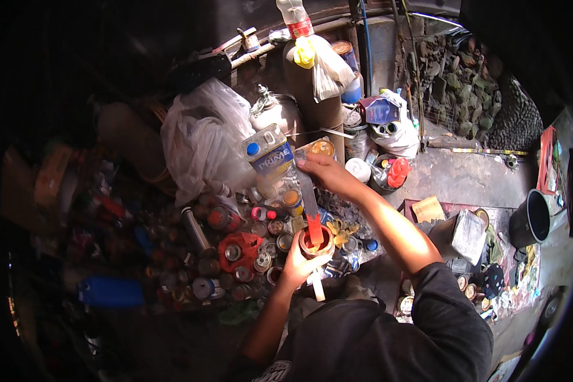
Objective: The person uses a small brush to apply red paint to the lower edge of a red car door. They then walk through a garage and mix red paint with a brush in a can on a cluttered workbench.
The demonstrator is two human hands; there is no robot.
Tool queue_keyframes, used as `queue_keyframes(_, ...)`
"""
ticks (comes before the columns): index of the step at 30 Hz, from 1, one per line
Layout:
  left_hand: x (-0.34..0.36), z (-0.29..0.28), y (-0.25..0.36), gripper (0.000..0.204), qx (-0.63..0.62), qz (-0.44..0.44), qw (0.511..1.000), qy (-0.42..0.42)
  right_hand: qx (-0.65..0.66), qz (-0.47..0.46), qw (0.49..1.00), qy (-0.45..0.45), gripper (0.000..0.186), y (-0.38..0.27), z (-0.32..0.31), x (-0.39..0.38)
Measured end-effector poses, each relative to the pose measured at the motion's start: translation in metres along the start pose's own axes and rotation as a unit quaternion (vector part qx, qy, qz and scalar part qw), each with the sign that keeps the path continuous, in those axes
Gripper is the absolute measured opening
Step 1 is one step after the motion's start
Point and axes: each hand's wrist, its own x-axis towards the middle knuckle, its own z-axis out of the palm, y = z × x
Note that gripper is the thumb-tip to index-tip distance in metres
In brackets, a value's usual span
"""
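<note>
My left hand point(296, 264) is wrapped round a small round paint can point(328, 247), tilted so its reddish-orange inside shows. Above it, my right hand point(325, 170) grips the upper end of a long flat strip point(308, 196), greyish and shiny. Red paint coats its lower end, which reaches into the can. What the strip is made of I cannot tell. A pale flat stick point(318, 286) shows just below the can; whether my left hand also holds it is unclear. Beside the right hand stands a rectangular can with a blue cap point(253, 149).
Many small cans and jars crowd the left, with a red plastic bag point(251, 242) and a blue container point(111, 291). Behind are a large clear plastic bag point(210, 127) and a bucket with a red item point(388, 181). A black bucket point(530, 219) stands at right.
</note>
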Motion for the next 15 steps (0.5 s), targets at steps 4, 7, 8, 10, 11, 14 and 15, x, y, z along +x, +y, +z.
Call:
queue_keyframes(4, -0.006, -0.004, -0.006, 0.068, 0.003, -0.003, 1.000, 0.007, 0.027, 0.058, 0.998, 0.008, 0.022, 0.021, 0.009, 0.009)
queue_keyframes(7, -0.014, -0.014, -0.009, 0.070, 0.065, 0.015, 0.998, 0.014, 0.056, 0.076, 0.996, 0.005, 0.026, 0.043, 0.016, 0.009)
queue_keyframes(8, -0.018, -0.015, -0.011, 0.068, 0.059, 0.015, 0.998, 0.030, 0.068, 0.074, 0.995, -0.001, 0.029, 0.050, 0.017, 0.009)
queue_keyframes(10, -0.024, -0.015, -0.013, 0.065, 0.047, 0.016, 0.997, 0.061, 0.070, 0.049, 0.996, -0.005, 0.029, 0.061, 0.021, 0.006)
queue_keyframes(11, -0.026, -0.017, -0.015, 0.065, 0.048, 0.024, 0.996, 0.078, 0.051, 0.020, 0.998, 0.008, 0.029, 0.064, 0.025, 0.004)
queue_keyframes(14, -0.041, -0.029, -0.025, 0.071, 0.045, 0.034, 0.990, 0.126, 0.000, -0.041, 0.999, 0.025, 0.030, 0.053, 0.045, -0.010)
queue_keyframes(15, -0.043, -0.031, -0.026, 0.073, 0.042, 0.038, 0.989, 0.138, -0.020, -0.062, 0.998, 0.027, 0.030, 0.044, 0.048, -0.014)
